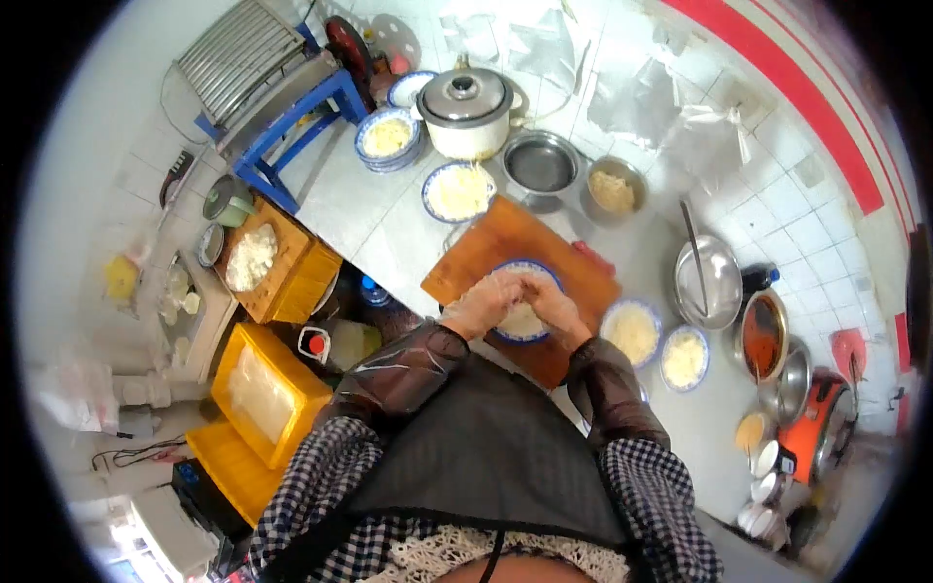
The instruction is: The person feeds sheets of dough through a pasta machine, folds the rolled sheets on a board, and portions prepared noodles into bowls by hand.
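Note:
My left hand (489, 299) and my right hand (552, 303) meet over a blue-rimmed plate (525, 339) on a wooden cutting board (465, 260). A thin clear glove seems to cover the left one. The fingers of both hands are curled in and touch each other at the far side of the plate. What they hold, if anything, is hidden by the hands. Pale food (521, 321) shows on the plate below them. To the right stand two more plates of pale shreds, one round (633, 333) and one oval (685, 359).
Behind the board are a shredded-food plate (457, 192), stacked plates (388, 142), a lidded pot (466, 112), a metal basin (540, 163) and a metal bowl (612, 187). At right are a large bowl with a ladle (707, 282) and red sauce (764, 335). Yellow crates (269, 395) stand left.

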`<move>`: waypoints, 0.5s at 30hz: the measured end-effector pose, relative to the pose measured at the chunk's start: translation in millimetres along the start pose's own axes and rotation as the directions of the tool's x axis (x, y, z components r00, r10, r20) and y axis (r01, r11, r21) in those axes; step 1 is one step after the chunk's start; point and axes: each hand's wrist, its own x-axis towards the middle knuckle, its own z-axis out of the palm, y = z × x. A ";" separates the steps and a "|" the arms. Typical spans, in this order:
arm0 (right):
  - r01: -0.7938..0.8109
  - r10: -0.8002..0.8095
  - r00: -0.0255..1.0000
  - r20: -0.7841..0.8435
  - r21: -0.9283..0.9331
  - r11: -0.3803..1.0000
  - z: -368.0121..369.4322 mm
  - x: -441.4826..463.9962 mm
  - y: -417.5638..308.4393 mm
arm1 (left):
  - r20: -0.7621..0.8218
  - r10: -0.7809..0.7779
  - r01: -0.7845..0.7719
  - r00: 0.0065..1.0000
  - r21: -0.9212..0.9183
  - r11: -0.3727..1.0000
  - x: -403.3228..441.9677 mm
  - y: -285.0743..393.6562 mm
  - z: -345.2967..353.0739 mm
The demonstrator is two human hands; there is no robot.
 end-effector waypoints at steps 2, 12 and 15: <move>0.106 -0.088 0.993 0.079 -0.258 0.960 -12.6 20.0 16.1 | -0.124 0.032 -0.022 0.992 0.081 0.996 5.8 1.0 -5.7; 0.255 -0.193 0.967 0.169 -0.715 0.652 -15.3 27.7 23.0 | -0.409 -0.705 0.443 0.580 -0.568 0.694 -14.3 -83.2 -8.0; 0.182 -0.050 0.982 0.180 -0.863 0.470 -2.1 31.3 37.7 | -0.260 -0.867 0.560 0.425 -0.677 0.478 -0.2 -202.5 -25.9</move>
